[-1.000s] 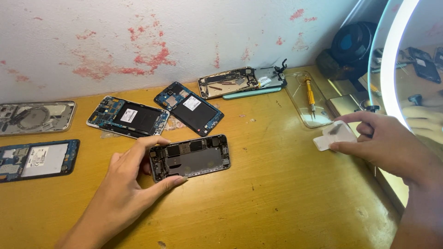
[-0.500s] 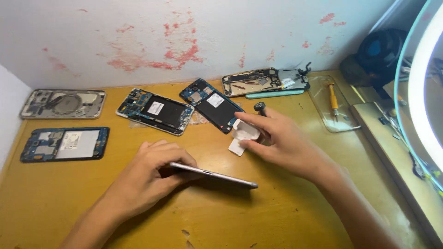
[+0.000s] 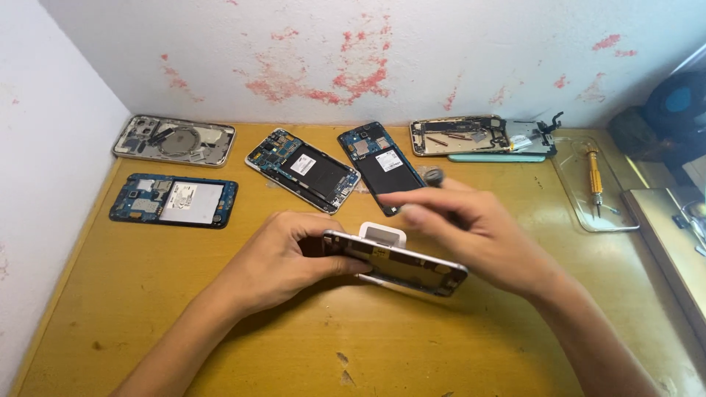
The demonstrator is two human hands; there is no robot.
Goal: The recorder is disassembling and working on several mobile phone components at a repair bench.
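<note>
My left hand (image 3: 283, 257) grips an opened phone (image 3: 401, 263) by its left end and holds it tilted on its long edge just above the wooden table (image 3: 220, 309). My right hand (image 3: 478, 231) hovers over the phone's far side, blurred, its fingers closed on a small tool with a dark round cap (image 3: 434, 176) that sticks up above them. A small white block (image 3: 382, 234) lies on the table right behind the phone, partly hidden by it.
Several opened phones lie along the back: one (image 3: 174, 140) and another (image 3: 174, 201) at the left, two (image 3: 302, 169) (image 3: 381, 166) in the middle, one (image 3: 482, 136) at the right. A clear tray (image 3: 581, 209) holds a yellow screwdriver (image 3: 594, 173). Walls close off the left and back.
My right hand came from the right edge with the white block and tool to the phone. My left hand tipped the phone from flat onto its edge. The view shifted left.
</note>
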